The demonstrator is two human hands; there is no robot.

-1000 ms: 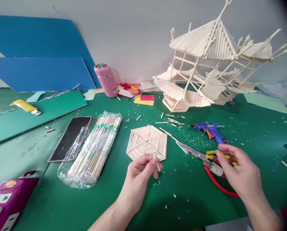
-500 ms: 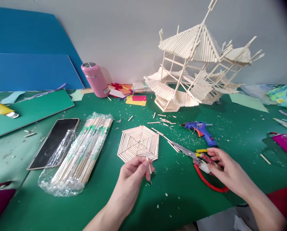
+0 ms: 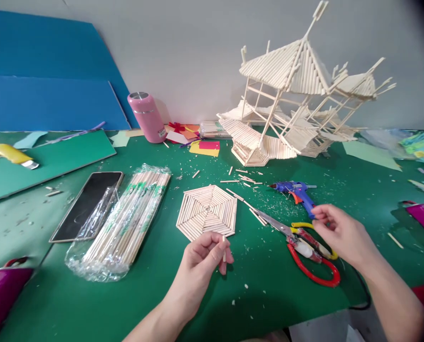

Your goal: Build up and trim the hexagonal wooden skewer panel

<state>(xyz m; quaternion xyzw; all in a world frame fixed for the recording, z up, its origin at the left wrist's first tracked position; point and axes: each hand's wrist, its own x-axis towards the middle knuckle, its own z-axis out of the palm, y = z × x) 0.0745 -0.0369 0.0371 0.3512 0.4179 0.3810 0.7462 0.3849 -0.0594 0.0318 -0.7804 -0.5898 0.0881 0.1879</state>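
Note:
My left hand (image 3: 206, 259) pinches a short wooden stick (image 3: 224, 249) between thumb and fingers, just in front of a flat octagon-like panel (image 3: 206, 211) built from cut sticks. The fingertips of my right hand (image 3: 334, 230) close on the handle end of a blue glue gun (image 3: 297, 190), which lies on its side with its nozzle to the left. Below that hand lie scissors (image 3: 286, 232) with red and yellow handles, blades toward loose stick pieces (image 3: 258, 216).
A large stick-built pavilion model (image 3: 283, 104) stands at the back right. To the left are a bag of sticks (image 3: 128, 221), a phone (image 3: 87, 204) and a yellow cutter (image 3: 10, 154). A pink bottle (image 3: 147, 118) stands near the wall. Scraps dot the green tabletop (image 3: 261, 313).
My right hand has left the scissors and moved up to the glue gun's handle. The left hand still holds the stick in about the same place. The view has shifted slightly.

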